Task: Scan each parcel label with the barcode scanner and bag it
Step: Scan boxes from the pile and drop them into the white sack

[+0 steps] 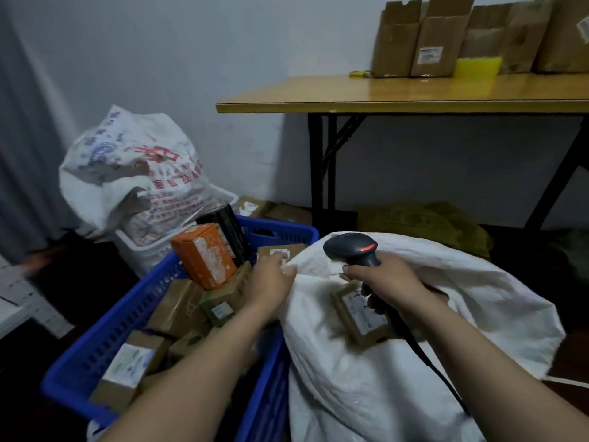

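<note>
Barcode scanner (350, 247) is being gripped by its handle in the right hand (390, 279) at centre frame, red light showing, over the white bag (430, 346) at lower right. A brown labelled parcel (361, 315) is lying in the bag's mouth, just below the scanner. Left hand (271, 280) is being held at the bag's edge, above the blue basket (105, 339) of parcels; whether it is gripping anything cannot be told through blur.
</note>
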